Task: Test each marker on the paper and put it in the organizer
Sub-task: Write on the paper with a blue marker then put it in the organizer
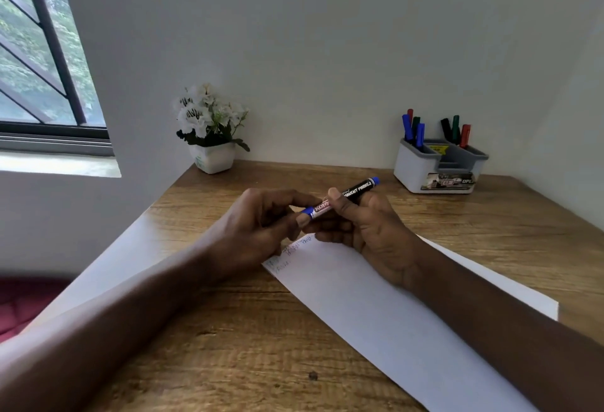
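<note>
A blue permanent marker with a black barrel is held level above the desk, blue end pointing to the far right. My right hand grips its barrel. My left hand pinches the blue cap end at the left. Under both hands lies a white sheet of paper with faint scribbles near its far corner. The white and grey organizer stands at the back right and holds several markers: blue, green, black and red.
A white pot of white flowers stands at the desk's back left corner. The wooden desk meets the wall behind; its left edge drops off beside a window. A small dark spot marks the desk near me.
</note>
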Motion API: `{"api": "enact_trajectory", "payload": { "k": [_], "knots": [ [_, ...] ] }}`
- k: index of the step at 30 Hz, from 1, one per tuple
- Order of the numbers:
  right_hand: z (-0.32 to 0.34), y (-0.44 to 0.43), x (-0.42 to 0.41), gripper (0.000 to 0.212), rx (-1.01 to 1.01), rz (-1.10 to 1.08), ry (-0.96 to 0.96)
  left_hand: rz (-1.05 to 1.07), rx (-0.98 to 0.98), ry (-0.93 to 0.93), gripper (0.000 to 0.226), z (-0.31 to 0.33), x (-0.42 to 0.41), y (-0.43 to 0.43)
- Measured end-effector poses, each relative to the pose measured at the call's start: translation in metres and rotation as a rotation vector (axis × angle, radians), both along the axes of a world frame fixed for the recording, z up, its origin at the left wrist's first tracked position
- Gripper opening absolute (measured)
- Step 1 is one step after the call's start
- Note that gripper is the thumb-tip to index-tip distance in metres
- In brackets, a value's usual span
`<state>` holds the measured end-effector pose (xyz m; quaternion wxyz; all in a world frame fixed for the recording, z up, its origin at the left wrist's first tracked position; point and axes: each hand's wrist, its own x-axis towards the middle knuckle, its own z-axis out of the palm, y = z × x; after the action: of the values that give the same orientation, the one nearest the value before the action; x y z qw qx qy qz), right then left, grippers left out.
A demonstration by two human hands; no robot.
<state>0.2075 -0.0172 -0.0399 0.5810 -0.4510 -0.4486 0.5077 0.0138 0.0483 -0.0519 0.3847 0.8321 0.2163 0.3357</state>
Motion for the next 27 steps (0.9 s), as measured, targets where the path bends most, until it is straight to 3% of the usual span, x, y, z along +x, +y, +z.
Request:
{"api": "enact_trajectory", "payload": {
  "k": [6, 11, 15, 20, 24, 27],
  "knots": [
    [0.000, 0.000, 0.003, 0.028, 0.015, -0.004, 0.041, -0.023, -0.065, -0.007, 0.033, 0.001, -0.003, -0.002],
    [-0.002, 0.003, 0.005, 0.030, 0.040, -0.143, 0.167, 0.221, 0.002, -0.092, 0.025, 0.001, -0.011, 0.015],
    [-0.003, 0.004, 0.007, 0.034, 0.056, -0.138, 0.117, 0.482, 0.220, 0.085, 0.018, -0.003, -0.016, 0.026],
    [-0.004, 0.002, 0.006, 0.039, 0.063, -0.072, -0.021, 0.542, 0.235, 0.371, 0.019, 0.003, -0.015, 0.025],
    [-0.005, 0.000, 0.004, 0.030, 0.085, -0.065, -0.121, 0.515, 0.199, 0.461, 0.030, 0.005, -0.015, 0.026],
    [-0.007, -0.002, 0.002, 0.023, 0.114, -0.076, -0.181, 0.525, 0.169, 0.485, 0.054, 0.005, -0.019, 0.027]
  ]
}}
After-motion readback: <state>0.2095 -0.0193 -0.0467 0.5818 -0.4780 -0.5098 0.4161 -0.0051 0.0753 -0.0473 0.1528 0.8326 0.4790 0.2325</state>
